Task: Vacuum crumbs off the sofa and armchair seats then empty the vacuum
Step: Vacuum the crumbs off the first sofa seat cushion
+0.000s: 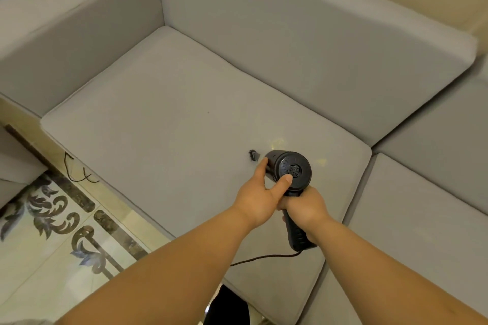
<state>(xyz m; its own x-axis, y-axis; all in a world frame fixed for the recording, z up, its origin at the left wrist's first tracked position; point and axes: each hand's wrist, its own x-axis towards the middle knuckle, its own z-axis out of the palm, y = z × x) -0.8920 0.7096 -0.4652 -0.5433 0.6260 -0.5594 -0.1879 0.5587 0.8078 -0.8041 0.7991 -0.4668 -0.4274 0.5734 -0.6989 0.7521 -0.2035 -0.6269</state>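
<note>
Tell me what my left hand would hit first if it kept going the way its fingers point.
Probably the seat cushion: the left hand, gripping the vacuum, points forward and down. Depth is unclear.

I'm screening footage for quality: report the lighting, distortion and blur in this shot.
Head view: soft, even indoor light; a faint yellowish glow on the seat cushion just ahead of the handheld vacuum; wide-angle lens bows the sofa's edges; forearms loom large near the bottom edge; overall slightly soft, no motion blur on either hand.

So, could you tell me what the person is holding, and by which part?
The black handheld vacuum: the right hand grips its handle, the left hand holds its round body.
</note>
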